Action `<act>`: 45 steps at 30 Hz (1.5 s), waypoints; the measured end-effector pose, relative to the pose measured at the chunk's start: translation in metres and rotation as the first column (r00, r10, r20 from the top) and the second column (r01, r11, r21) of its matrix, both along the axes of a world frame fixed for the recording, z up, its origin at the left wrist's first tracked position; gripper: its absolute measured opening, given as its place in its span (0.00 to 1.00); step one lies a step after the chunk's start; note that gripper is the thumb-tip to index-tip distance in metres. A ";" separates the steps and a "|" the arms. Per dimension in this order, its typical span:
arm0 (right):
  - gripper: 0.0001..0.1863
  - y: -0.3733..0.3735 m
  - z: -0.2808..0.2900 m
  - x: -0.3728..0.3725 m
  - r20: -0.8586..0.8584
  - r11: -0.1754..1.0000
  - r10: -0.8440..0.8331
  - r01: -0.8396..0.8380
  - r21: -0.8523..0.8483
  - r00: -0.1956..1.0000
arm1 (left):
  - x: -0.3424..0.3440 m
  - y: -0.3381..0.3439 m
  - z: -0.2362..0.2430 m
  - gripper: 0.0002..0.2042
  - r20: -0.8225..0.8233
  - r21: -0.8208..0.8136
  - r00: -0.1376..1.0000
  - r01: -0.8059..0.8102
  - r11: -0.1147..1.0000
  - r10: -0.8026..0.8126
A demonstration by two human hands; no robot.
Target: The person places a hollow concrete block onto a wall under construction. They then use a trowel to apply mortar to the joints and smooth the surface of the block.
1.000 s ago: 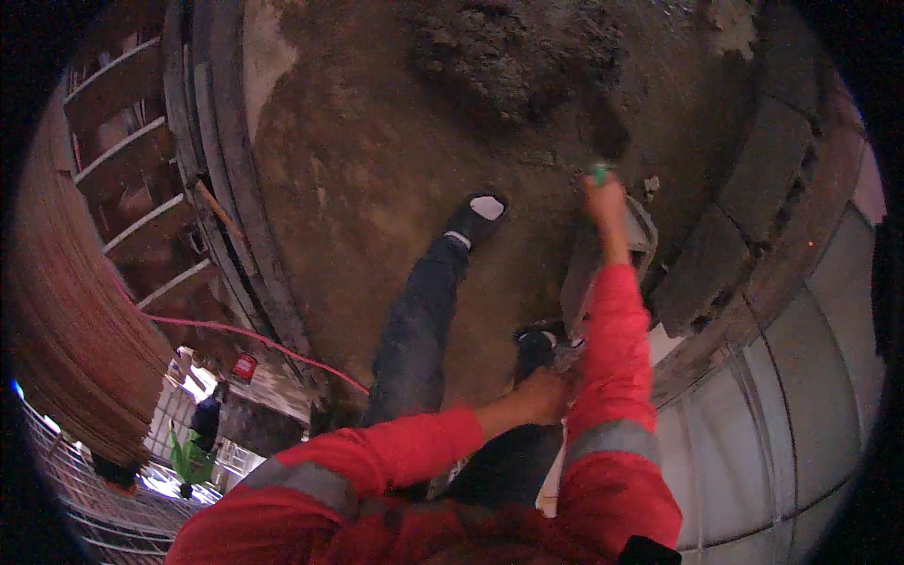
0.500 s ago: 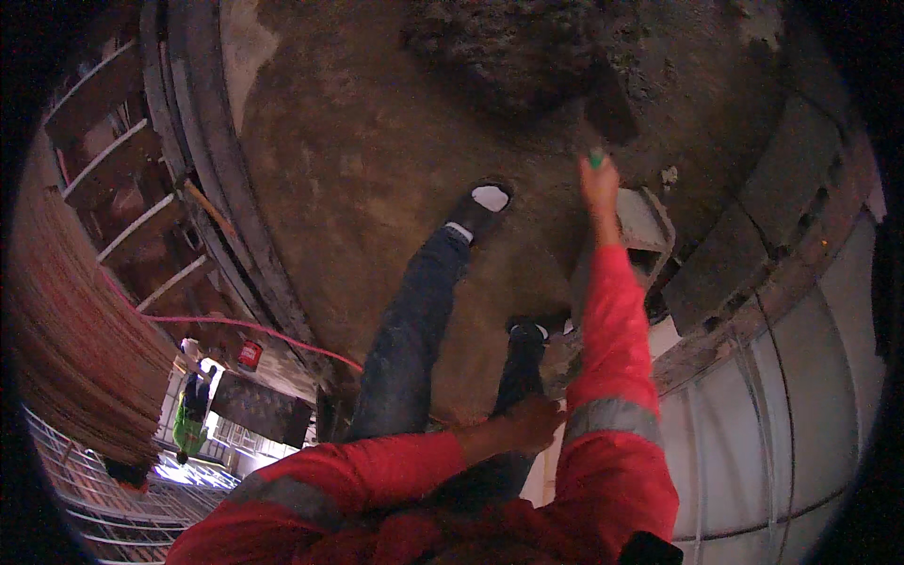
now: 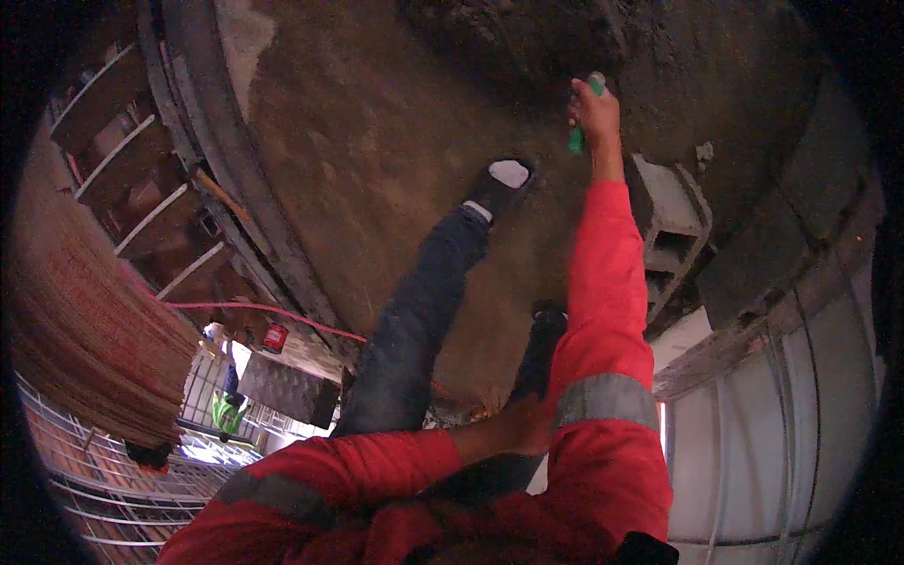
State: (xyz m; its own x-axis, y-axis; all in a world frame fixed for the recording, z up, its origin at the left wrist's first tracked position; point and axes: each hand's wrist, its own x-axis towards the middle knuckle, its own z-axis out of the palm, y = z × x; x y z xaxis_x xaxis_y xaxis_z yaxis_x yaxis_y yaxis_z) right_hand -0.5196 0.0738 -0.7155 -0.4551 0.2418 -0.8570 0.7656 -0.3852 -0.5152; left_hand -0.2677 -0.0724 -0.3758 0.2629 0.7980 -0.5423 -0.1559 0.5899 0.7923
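Observation:
My right hand (image 3: 600, 115) is stretched far forward and closed round the green handle (image 3: 576, 141) of a trowel. The trowel's blade is hard to make out against the dark, wet-looking heap (image 3: 508, 47) beyond the hand. My left hand (image 3: 524, 426) is held low in front of my body, over my leg and against the right sleeve. Its fingers are mostly hidden behind that sleeve. Both arms wear red sleeves with grey bands.
A hollow concrete block (image 3: 670, 202) stands just right of my right forearm. Long boards (image 3: 212, 122) edge the brown floor on the left, with a pink hose (image 3: 264, 308) near them. Light panels (image 3: 753, 443) rise at right. A person in green (image 3: 227, 412) is far off at lower left.
My right hand has reached farther forward with the trowel, whose blade showed more plainly before. My left hand has slipped partly behind the right sleeve. The view has shifted slightly.

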 end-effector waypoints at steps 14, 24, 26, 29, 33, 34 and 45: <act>0.20 -0.021 0.092 0.024 0.088 0.432 0.592 -0.408 0.804 0.801 | -0.005 0.011 -0.004 0.12 -0.018 -0.022 1.000 -0.019 1.000 0.019; 0.32 -0.020 0.024 0.048 0.500 0.377 0.642 -0.807 0.455 0.582 | 0.022 0.012 -0.005 0.16 -0.025 -0.013 0.982 -0.190 0.982 0.189; 0.33 -0.011 0.028 0.071 0.554 0.314 0.696 -0.887 0.337 0.457 | 0.020 0.011 -0.006 0.15 -0.012 -0.031 0.986 -0.166 0.986 0.166; 0.35 0.022 0.067 0.064 0.554 0.091 0.812 -0.977 0.194 0.186 | 0.012 0.011 -0.012 0.14 -0.016 -0.024 0.994 -0.109 0.994 0.108; 0.34 0.053 0.107 0.004 0.448 0.110 0.851 -0.928 0.356 0.273 | 0.014 0.015 -0.015 0.14 0.027 -0.027 0.994 -0.107 0.994 0.107; 0.35 0.050 0.095 -0.016 0.436 0.203 0.792 -0.857 0.473 0.428 | 0.019 0.014 -0.014 0.14 0.046 -0.044 0.993 -0.108 0.993 0.110; 0.34 0.039 0.125 0.026 0.459 0.186 0.866 -0.980 0.076 0.200 | 0.012 0.010 -0.009 0.13 -0.072 0.014 0.978 -0.194 0.981 0.195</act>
State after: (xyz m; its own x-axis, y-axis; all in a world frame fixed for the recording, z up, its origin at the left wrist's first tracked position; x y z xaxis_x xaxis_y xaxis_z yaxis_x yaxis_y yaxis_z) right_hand -0.4937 0.1132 -0.5909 -0.3110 0.0494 -0.9491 0.5408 0.8304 -0.1340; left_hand -0.2559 -0.0623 -0.3847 0.0620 0.8335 -0.5491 -0.2089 0.5488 0.8095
